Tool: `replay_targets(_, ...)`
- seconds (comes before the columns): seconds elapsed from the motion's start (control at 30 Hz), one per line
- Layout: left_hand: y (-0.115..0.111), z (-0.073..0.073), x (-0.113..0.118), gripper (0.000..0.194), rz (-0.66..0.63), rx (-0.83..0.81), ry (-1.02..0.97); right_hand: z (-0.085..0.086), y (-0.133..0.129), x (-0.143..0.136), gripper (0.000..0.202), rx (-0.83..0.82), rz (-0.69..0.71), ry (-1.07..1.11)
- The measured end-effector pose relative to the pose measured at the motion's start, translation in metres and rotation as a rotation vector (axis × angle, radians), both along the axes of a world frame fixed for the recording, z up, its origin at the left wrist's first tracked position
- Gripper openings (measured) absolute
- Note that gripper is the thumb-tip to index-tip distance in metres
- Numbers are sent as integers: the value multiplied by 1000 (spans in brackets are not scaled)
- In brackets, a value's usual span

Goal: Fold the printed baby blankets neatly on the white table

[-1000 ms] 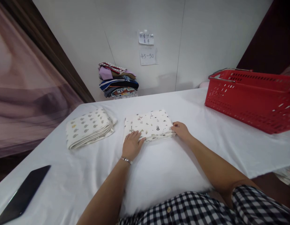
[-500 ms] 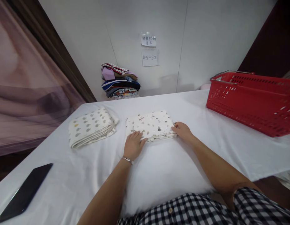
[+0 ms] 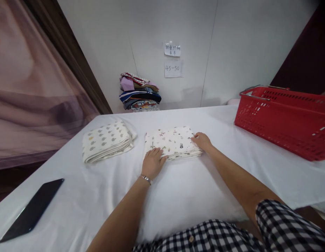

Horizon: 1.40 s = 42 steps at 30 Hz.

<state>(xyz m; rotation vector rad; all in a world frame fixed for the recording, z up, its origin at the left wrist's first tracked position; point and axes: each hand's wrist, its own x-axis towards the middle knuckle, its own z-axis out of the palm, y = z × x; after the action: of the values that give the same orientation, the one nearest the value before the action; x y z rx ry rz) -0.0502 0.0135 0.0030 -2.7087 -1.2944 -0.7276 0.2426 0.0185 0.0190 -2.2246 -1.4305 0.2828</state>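
Observation:
A folded white cloth (image 3: 173,141) with small printed figures lies flat in front of me, its layered edge facing me. My left hand (image 3: 153,162) rests on its near left corner, fingers spread over the top and thumb along the near edge. At the right edge of the same cloth is my right hand (image 3: 202,140), its fingers bent over the side, thumb hidden. To the left lies another folded white cloth (image 3: 107,140) with grey prints, touched by neither hand.
White-covered table (image 3: 204,189). A red basket (image 3: 283,122) stands at the right, a dark flat device (image 3: 32,210) lies at the near left. Behind the table is a stack of folded fabrics (image 3: 140,92); two paper signs (image 3: 173,68) hang on the wall.
My right hand has slid slightly away from me along the cloth's right edge. My left hand stays at the near left corner. The whole view has shifted a little.

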Motion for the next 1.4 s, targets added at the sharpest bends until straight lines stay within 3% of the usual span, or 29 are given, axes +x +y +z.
replay_targets(0.23,0,-2,0,34,-8,-3,-29,-13,6,3,11,99,11,59)
replay_targets(0.43,2,-3,0,36,-10,6,-19,-20,9,12,17,213,-40,209)
replay_targets(0.73,1,-4,0,34,-10,19,-31,-35,6,17,16,226,-65,335)
replay_targets(0.97,-2,4,0,28,-19,5,-86,-35,6,18,32,197,-42,344)
replay_targets(1.13,-6,11,2,30,-44,-4,-139,-21,0,11,38,205,-33,305)
replay_targets(1.2,-7,14,2,31,-81,-30,-130,-12,-3,5,39,257,5,241)
replay_targets(1.3,-8,16,2,32,-120,-78,-110,-1,-7,-6,43,337,170,77)
replay_targets(1.4,-8,16,1,33,-126,-100,-109,3,-11,-17,51,226,354,-90)
